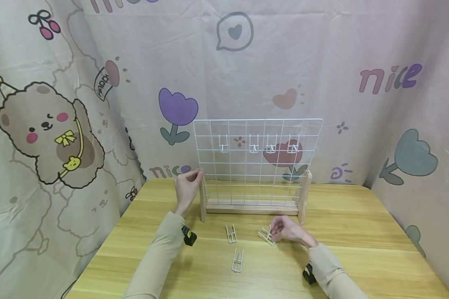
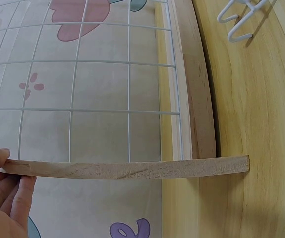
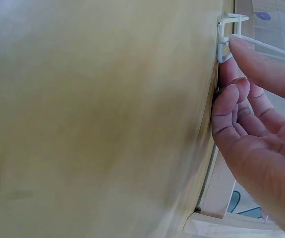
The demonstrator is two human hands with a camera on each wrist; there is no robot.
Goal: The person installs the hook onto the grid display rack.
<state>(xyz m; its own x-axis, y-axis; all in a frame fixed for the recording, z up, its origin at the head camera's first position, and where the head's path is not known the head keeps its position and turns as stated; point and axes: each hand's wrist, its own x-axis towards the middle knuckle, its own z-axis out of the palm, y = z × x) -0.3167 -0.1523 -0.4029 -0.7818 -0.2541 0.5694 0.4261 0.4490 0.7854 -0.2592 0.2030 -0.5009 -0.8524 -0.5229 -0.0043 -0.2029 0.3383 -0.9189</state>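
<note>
A white wire grid panel (image 1: 258,120) stands upright in a wooden stand, with several white hooks (image 1: 253,148) hanging along an upper row. My left hand (image 1: 187,187) pinches the top of the stand's left wooden post (image 2: 132,170), thumb on one side and fingers on the other. Low over the table in front of the stand, my right hand (image 1: 287,229) pinches a white wire hook (image 3: 220,44) between thumb and fingertip. Part of that hook is hidden behind the fingers.
Two more white wire hooks lie on the wooden table (image 1: 112,257): one hook (image 1: 232,234) near the stand's base, the other hook (image 1: 237,261) closer to me. A patterned curtain (image 1: 344,50) hangs behind and at both sides.
</note>
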